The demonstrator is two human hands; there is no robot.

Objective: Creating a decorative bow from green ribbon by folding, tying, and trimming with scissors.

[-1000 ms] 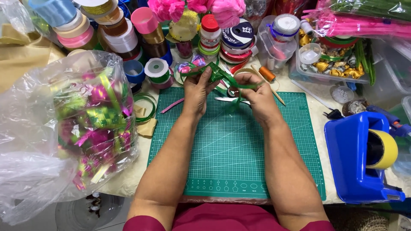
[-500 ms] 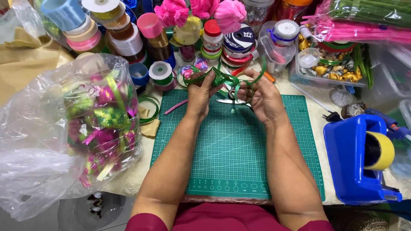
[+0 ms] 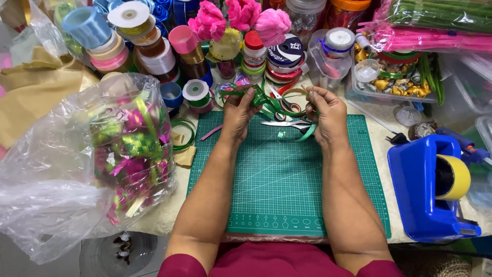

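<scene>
Pinching a green ribbon at both ends, the fingers of the two hands are closed tight on it. The left hand holds the folded, knotted part, and the right hand holds the long strip. The ribbon hangs just above the far edge of the green mat, over the scissors. A bag of shiny bows sits to the left, and a blue tape holder sits to the right.

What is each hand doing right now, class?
Left hand: closed, pinching the green ribbon.
Right hand: closed, pinching the same ribbon's other end.
</scene>
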